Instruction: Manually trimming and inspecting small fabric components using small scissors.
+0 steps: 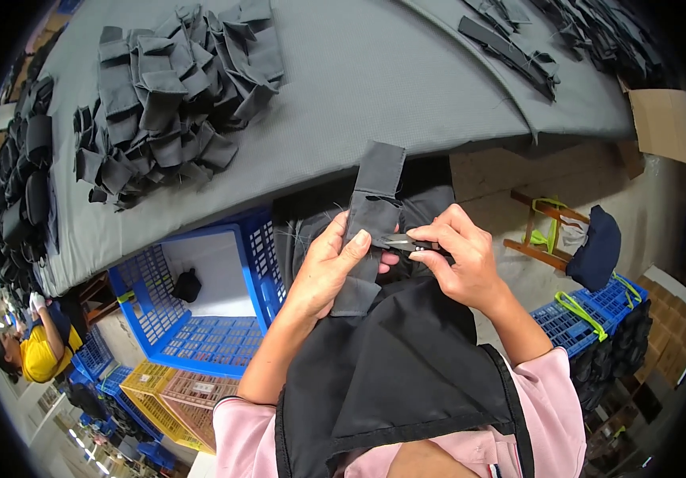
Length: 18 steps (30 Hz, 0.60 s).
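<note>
My left hand (329, 267) is closed on a dark grey sewn fabric strip (376, 174), its thumb pressed on the cloth. The strip stands lengthwise above my lap, with stitched seams across it and loose threads at its left edge. In my right hand (458, 253) is a small pair of thread snips (413, 243), gripped between thumb and fingers. The metal blades point left and touch or nearly touch the strip's right edge, beside my left fingertips. Whether a thread lies between the blades is too small to tell.
A grey-covered table (359, 72) stretches ahead, bearing a heap of similar strips (175, 88) at left and more pieces (510, 56) at far right. A blue crate (207, 346) stands left of my lap. Rightward are a wooden stool (535, 253) and blue crates (574, 323). Another person (40, 354) is at far left.
</note>
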Motion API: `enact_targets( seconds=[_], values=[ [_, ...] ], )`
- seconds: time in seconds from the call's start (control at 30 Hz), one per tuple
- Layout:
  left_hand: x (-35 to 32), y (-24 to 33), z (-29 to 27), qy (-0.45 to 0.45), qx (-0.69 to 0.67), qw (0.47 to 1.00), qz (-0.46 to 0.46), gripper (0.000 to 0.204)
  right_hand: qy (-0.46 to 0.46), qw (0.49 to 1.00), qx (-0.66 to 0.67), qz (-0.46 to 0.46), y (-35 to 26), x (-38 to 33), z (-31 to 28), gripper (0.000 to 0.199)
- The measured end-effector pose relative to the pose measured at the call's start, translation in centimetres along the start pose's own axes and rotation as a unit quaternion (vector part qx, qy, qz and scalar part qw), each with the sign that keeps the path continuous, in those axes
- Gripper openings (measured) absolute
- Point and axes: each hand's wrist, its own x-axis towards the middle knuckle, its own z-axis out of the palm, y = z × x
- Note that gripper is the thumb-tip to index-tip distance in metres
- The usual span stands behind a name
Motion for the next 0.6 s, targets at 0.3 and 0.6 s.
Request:
enact_targets(
  seconds=[0.3,0.6],
  values=[
    [0.0,-0.3,0.1,0.005,-0.01,1.0,0.005,0.033,-0.001,0.999,-0.01,-0.043,-0.2,0.6,0.8,0.025],
    [0.3,-0.2,0.2,0.01,-0.027,1.0,0.006,0.031,0.064,0.998,0.021,-0.017,-0.5,-0.4,0.9,0.025]
  ],
)
